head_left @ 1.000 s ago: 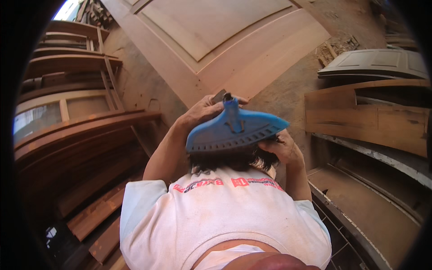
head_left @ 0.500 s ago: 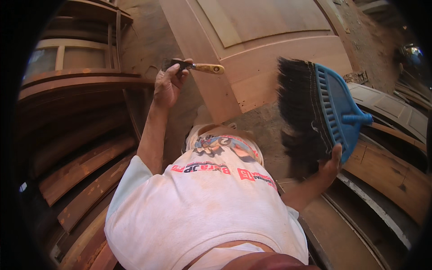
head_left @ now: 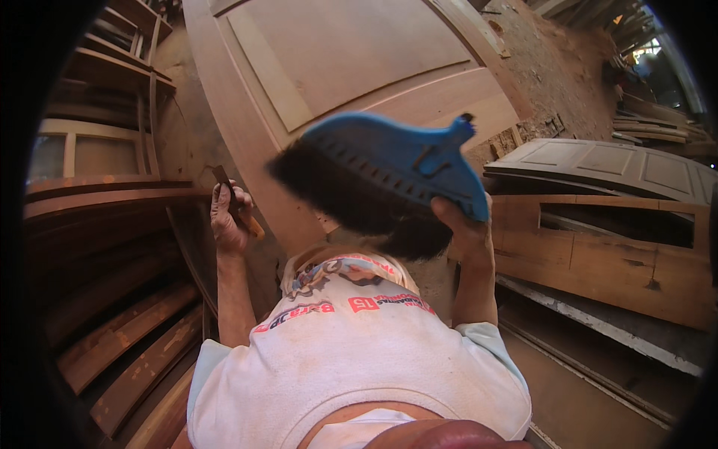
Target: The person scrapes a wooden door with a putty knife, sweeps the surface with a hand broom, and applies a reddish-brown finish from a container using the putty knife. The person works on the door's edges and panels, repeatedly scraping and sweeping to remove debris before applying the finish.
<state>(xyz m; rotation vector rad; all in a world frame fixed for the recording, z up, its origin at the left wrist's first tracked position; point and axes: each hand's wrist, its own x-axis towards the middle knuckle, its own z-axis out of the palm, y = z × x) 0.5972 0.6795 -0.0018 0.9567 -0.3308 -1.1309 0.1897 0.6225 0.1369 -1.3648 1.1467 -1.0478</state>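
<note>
My R hand (head_left: pixel 465 230) is gripping the blue broom head (head_left: pixel 393 153) by its lower-R corner, in front of my chest, near the wooden door (head_left: pixel 359 56). Its long axis slants from upper L to lower R; socket (head_left: pixel 460 133) points up-R, bristles (head_left: pixel 340 191) down-L. My L hand (head_left: pixel 229 224) grasps a scraper (head_left: pixel 221 176), blade up-L.

Shirt (head_left: pixel 359 363): off-white, with faint tan smudges
Sleeves (head_left: pixel 490 340): short, pale blue, ending well short of the hands
Neckline (head_left: pixel 374 391): round, stitched, farther from the hands than the print
Inner cloth (head_left: pixel 366 428): white, showing inside the neckline
Print (head_left: pixel 364 304): red and black lettering, red block, dark picture nearer the hands
Left hand (head_left: pixel 232 217): bare
Right hand (head_left: pixel 465 228): bare
</note>
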